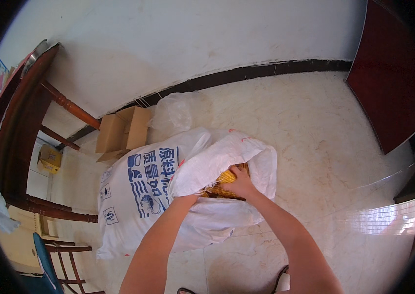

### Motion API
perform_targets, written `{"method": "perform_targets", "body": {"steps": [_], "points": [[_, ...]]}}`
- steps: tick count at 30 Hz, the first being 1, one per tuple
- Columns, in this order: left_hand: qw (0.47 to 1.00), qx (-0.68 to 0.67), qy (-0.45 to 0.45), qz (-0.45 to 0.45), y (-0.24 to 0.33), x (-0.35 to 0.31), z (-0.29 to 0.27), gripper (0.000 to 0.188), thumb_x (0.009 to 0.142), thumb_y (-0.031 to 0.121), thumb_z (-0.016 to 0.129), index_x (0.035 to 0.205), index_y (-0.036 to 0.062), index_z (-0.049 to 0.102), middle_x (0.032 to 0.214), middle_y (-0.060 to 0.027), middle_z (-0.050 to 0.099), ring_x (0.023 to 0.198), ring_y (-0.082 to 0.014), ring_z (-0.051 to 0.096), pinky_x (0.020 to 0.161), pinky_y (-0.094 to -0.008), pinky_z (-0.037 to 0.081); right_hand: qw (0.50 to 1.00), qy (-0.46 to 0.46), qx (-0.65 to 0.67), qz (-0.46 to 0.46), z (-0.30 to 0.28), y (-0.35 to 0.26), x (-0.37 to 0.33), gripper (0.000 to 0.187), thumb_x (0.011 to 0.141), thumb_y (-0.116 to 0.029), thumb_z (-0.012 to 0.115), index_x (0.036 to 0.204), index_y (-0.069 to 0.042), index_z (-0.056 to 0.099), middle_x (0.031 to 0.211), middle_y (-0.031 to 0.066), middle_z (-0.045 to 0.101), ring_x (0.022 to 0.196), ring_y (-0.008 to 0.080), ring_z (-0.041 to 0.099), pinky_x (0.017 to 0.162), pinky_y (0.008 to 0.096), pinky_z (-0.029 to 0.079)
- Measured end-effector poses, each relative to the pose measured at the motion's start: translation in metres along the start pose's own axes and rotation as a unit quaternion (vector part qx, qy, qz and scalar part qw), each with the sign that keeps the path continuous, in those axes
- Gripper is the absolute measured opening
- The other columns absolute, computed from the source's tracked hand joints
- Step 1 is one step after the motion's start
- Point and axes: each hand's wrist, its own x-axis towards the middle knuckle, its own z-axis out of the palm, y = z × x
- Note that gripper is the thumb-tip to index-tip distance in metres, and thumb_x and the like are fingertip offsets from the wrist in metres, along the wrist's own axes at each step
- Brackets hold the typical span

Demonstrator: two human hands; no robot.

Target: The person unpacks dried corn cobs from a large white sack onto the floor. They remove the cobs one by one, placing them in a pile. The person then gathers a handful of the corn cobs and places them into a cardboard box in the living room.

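A large white woven sack (119, 196) with blue print lies on the floor in front of me, its mouth gaping toward the right. Dried yellow corn cobs (224, 192) show inside the opening. My right hand (240, 182) reaches into the mouth, its fingers curled round a corn cob (226, 176). At the left side of the opening my left hand (188, 200) goes in under the sack's folded edge. Its fingers are hidden by the sack, so I cannot see what they touch.
Behind the sack are an open cardboard box (112, 134) and a clear plastic bag (173, 111) near the wall. A wooden table (26, 132) stands at left, with a chair (45, 259) nearer me. A dark red panel (389, 73) rises at right. My feet are at the lower edge.
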Motion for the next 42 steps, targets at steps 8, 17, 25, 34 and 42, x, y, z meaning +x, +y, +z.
{"method": "perform_targets", "body": {"steps": [8,17,25,34,42], "points": [[0.990,0.126,-0.043,0.045,-0.031,0.009,0.028,0.046,0.086,0.030,0.049,0.125,0.0085,0.041,0.123,-0.0111,0.049,0.112,-0.0244,0.047,0.096,-0.0357,0.036,0.984,-0.039,0.153,0.080,-0.092,0.083,-0.064,0.065,0.072,-0.025,0.069,0.126,-0.003,0.040,0.121,0.0133,0.047,0.111,0.0230,0.047,0.090,0.0325,0.042],[0.970,0.159,-0.171,0.066,-0.039,0.001,0.033,0.048,0.085,0.031,0.048,0.125,0.0055,0.040,0.122,-0.0130,0.048,0.112,-0.0257,0.047,0.095,-0.0357,0.037,0.899,0.015,0.353,0.258,-0.212,0.190,-0.169,0.047,0.085,-0.036,0.050,0.122,-0.009,0.042,0.111,0.0095,0.055,0.092,0.0215,0.058,0.073,0.0343,0.051],[0.936,0.091,-0.057,0.334,0.109,-0.048,0.036,0.043,0.080,0.020,0.054,0.115,-0.0025,0.045,0.114,-0.0166,0.049,0.104,-0.0314,0.048,0.085,-0.0373,0.043,0.923,0.124,0.029,0.364,-0.209,0.217,-0.149,0.059,0.072,-0.046,0.063,0.114,-0.007,0.050,0.105,0.0106,0.057,0.084,0.0246,0.059,0.065,0.0346,0.050],[0.960,-0.080,-0.078,0.258,0.178,-0.056,0.072,0.044,0.074,0.018,0.059,0.109,-0.0044,0.044,0.108,-0.0205,0.049,0.093,-0.0342,0.050,0.078,-0.0403,0.043,0.980,0.111,0.043,0.162,-0.177,0.140,-0.136,0.044,0.083,-0.024,0.058,0.120,-0.006,0.045,0.108,0.0137,0.056,0.092,0.0250,0.057,0.074,0.0345,0.048],[0.909,-0.109,-0.064,0.396,0.195,-0.062,0.074,0.047,0.074,0.021,0.060,0.115,0.0030,0.045,0.113,-0.0177,0.050,0.097,-0.0328,0.051,0.085,-0.0459,0.038,0.890,-0.050,0.428,0.150,-0.092,0.132,-0.089,0.049,0.081,-0.025,0.060,0.123,-0.006,0.042,0.112,0.0160,0.055,0.099,0.0240,0.056,0.081,0.0366,0.047]]}}
